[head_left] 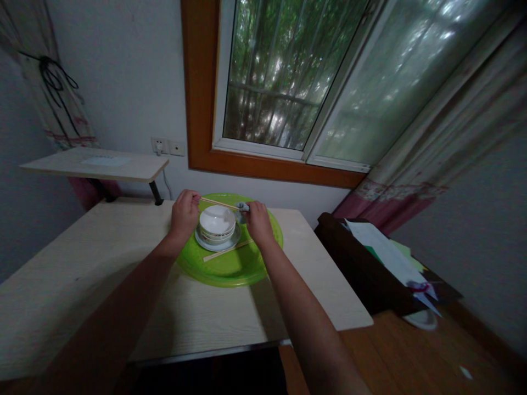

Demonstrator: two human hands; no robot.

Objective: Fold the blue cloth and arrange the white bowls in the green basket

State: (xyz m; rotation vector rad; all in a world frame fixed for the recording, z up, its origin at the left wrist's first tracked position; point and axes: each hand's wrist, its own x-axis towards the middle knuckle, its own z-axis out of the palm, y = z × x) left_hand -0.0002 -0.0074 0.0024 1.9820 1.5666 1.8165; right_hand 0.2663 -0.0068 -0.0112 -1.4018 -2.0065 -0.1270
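Bare forearms (304,299) span the lower frame. Centrally, left hand (185,213) pinches slim pale wooden chopsticks (218,203); right hand (260,224) grips a white patterned spoon (242,207).

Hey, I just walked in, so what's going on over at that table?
A person is handling tableware over a green tray. The left hand grips pale chopsticks by one end; the right hand holds what looks like a spoon. Stacked bowls sit on a plate on the tray, with more chopsticks lying beside it.
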